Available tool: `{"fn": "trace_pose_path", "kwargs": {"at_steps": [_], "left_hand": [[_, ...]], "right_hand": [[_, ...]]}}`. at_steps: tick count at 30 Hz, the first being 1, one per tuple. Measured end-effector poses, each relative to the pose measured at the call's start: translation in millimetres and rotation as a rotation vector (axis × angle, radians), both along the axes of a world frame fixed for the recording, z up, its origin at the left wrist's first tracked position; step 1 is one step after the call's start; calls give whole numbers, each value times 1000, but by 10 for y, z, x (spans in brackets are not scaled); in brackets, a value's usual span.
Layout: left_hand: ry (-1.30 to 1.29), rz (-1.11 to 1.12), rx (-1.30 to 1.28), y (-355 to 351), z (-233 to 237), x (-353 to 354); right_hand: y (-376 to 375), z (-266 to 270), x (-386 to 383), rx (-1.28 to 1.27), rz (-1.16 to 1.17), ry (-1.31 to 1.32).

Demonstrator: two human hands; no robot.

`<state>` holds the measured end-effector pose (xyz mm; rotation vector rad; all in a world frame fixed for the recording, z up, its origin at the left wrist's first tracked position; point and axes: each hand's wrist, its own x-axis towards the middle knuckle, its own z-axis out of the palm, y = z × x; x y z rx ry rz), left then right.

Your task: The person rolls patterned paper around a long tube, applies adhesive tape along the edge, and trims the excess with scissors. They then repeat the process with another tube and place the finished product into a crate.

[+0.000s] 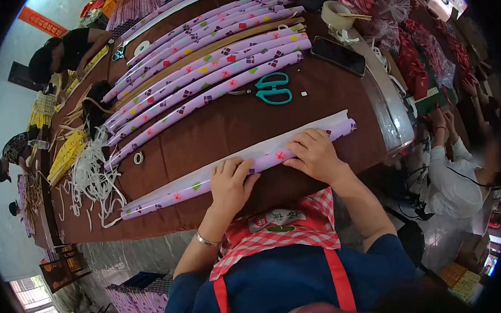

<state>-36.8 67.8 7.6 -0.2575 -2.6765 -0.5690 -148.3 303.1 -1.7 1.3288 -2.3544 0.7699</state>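
A long purple sheet of patterned paper (203, 186), partly rolled into a tube with its white inner side showing along the far edge, lies across the brown tabletop before me. My left hand (232, 183) grips its middle, fingers over the far side and thumb on the near side. Further right, my right hand (313, 155) holds the same roll, its fingers curled over the white edge and thumb underneath. Beyond the roll lie teal-handled scissors (274, 89). White strips (93, 169) are heaped near the roll's left end.
Several finished purple tubes (211, 73) lie side by side at the back. A black phone (339, 56) and a tape roll (338, 16) are at the right back. A small white ring (139, 157) sits left. Other people work at the left (63, 53) and right (452, 173).
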Motion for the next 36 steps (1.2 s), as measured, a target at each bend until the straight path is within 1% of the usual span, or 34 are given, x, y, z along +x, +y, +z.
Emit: {"fn": "trace_pose_path", "kwargs": {"at_steps": [5,7,9,10,11,12,14,15,17,18,20,22,24,26,28,31,32,34,36], "left_hand": [[-20,33,-4,149,37,-91],[-29,-16,59,93,60,-66],[13,22,357,-8,48,-85],[27,45,379,-85,161,-139],[83,128,384,-160,148,-204],[125,177,424,-145,254,-263],[139,142,495,-41,309,-331],[172,50,360,29,339,-376],[116,-153,301,229,279,-388],[52,-202,356,354,239,-367],[54,-226,309,470,100,-401],[73,-149,262,523,22,-439],[89,-161,291,482,-16,-429],[74,-116,274,489,-18,-416],[106,-127,310,490,-95,-426],[203,-48,208,540,-123,-402],[202,-29,195,543,-139,-396],[233,-46,182,549,-156,-386],[209,-17,153,557,-124,-371]], "right_hand": [[-8,33,0,-1,-8,-1],[-19,30,1,-22,-14,-12],[-33,6,-26,-16,-10,-14],[-7,-20,-10,-1,-17,-23],[3,-54,-16,-2,-10,-43],[3,-53,-28,-1,-12,-26],[3,-25,-17,-2,-13,-47],[7,-21,-15,19,-28,-67],[-7,-11,-17,-20,-15,-34],[-16,0,-11,-15,-22,-49],[3,29,-18,-5,-3,-64],[15,26,-30,-31,9,-71],[78,94,-56,-17,4,-67],[230,20,-93,23,-48,-21],[368,-38,-155,10,-63,8],[389,-28,-164,17,-74,-15],[384,-42,-161,7,-54,-19],[393,-54,-162,25,-93,5],[395,-43,-172,22,-66,-14]]}}
